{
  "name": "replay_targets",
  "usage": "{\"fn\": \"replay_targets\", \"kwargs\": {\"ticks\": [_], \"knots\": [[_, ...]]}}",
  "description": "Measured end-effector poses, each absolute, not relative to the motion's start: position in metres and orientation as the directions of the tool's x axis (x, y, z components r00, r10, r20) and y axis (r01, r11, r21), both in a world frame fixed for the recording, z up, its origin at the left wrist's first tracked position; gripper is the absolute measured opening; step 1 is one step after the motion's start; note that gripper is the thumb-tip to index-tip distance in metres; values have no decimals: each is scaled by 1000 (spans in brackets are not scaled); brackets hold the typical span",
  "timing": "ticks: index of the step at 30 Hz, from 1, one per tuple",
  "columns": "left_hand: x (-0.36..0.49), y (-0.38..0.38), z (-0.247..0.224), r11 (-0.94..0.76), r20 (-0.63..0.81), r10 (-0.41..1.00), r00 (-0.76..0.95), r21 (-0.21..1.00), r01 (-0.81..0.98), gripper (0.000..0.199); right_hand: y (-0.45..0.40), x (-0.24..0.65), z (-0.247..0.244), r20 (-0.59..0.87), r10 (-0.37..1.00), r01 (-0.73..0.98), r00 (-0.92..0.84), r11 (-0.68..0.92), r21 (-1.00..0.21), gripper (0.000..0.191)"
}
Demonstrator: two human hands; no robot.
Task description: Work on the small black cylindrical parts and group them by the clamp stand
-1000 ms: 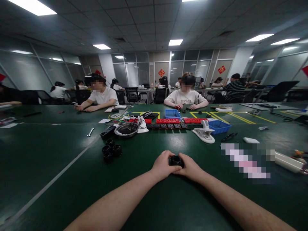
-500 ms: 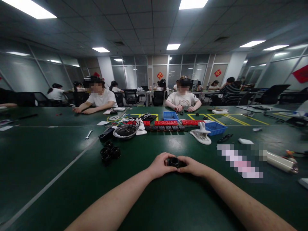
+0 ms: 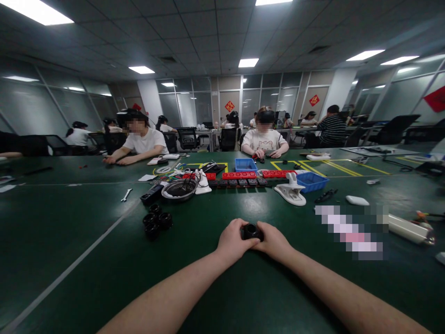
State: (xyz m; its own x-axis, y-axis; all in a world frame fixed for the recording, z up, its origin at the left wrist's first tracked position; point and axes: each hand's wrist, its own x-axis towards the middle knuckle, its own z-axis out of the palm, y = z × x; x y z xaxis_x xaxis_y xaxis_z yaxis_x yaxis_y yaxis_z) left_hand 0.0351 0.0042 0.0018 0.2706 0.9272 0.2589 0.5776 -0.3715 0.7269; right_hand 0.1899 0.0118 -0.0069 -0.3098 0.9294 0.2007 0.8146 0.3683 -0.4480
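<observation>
Ring (image 3: 251, 231) was black and glossy, short and squat, its round dark opening facing up; lower side partly hidden by thumbs. It was between both hands over the near middle of the green table (image 3: 194, 278); couldn't tell if it touched. Left hand (image 3: 232, 238) grasped its left side, right hand (image 3: 274, 242) its right. Similar black rings (image 3: 165, 220) sat clustered left.

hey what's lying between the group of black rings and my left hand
Just bare green table: in the head view, no object shows between the black rings and your left hand.
</observation>
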Motion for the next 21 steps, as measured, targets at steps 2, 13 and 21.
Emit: {"fn": "replay_targets", "kwargs": {"ticks": [2,13,21], "knots": [[36,3,2,-373,267,928,262,693,616,37,9,188,-3,204,930,857,-305,362,-366,33],[27,13,0,-427,237,900,365,641,638,64,3,199,20,290,895,722,-338,444,-530,54],[27,15,-4,-517,278,855,439,528,674,43,-11,181,17,372,847,764,-379,513,-391,54]]}}
